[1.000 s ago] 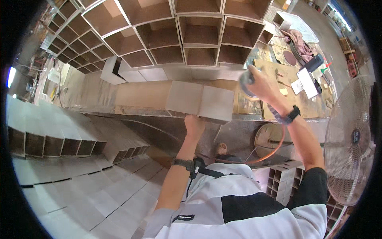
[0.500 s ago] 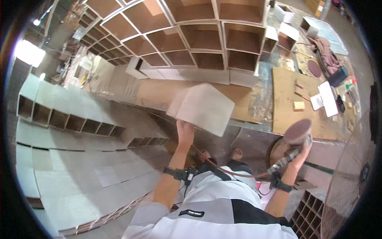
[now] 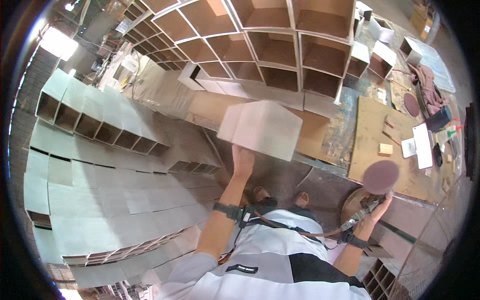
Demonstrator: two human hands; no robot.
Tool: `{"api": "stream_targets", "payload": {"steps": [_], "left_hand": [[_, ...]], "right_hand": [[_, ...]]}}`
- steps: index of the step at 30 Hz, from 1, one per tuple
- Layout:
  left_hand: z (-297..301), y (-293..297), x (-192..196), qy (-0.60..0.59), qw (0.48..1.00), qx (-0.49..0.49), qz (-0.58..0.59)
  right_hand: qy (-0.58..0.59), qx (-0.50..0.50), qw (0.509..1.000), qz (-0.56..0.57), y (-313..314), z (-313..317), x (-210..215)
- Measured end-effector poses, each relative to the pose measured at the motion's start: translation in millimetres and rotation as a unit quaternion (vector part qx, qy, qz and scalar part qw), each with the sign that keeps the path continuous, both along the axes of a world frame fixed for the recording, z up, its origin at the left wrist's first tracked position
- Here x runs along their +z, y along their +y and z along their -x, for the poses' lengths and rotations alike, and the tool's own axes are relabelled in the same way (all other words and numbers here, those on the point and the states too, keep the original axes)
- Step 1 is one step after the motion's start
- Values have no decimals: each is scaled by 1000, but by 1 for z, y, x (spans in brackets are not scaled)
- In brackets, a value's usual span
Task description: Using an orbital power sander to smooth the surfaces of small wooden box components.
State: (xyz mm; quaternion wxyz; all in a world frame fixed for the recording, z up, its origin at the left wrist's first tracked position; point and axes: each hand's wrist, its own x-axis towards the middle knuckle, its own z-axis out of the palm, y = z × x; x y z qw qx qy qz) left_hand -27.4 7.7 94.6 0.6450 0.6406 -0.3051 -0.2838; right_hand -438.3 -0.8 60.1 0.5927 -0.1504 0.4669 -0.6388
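A pale, whitewashed wooden box [image 3: 262,129] is raised in front of me, tilted, one corner toward me. My left hand [image 3: 242,159] grips it from its near lower edge; most of the fingers are hidden by the box. Off to the right, my right hand [image 3: 379,210] is wrapped round an air-powered disc sander [image 3: 361,215]. Its round purplish sanding disc [image 3: 381,177] faces up toward me, apart from the box. A reddish-brown hose [image 3: 315,234] runs from the sander across my waist.
Stacked open boxes [image 3: 272,47] stand along the bench ahead. More pale boxes [image 3: 100,180] fill the left side. On the right bench top [image 3: 367,130] lie a wooden block [image 3: 385,149], a white phone-like slab [image 3: 422,145] and another sanding disc [image 3: 411,105].
The sander's disc has tipped up to face me more fully. My left hand still holds the box, which has turned slightly. The whole view has shifted, with the surroundings sliding right.
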Motion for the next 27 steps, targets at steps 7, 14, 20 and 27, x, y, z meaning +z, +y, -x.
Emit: {"api": "stream_targets", "payload": {"steps": [7, 14, 20, 27], "left_hand": [[3, -40, -78, -43, 994, -89, -56], [-42, -25, -23, 277, 940, -197, 43], [-56, -16, -42, 219, 957, -182, 47], [8, -23, -42, -117, 967, -134, -181]], "right_hand": [[110, -39, 993, -16, 1, -18, 17], [99, -90, 990, -44, 11, -1, 8], [46, 54, 997, 9, 15, 19, -9], [114, 3, 987, -110, -2, -1, 24]]}}
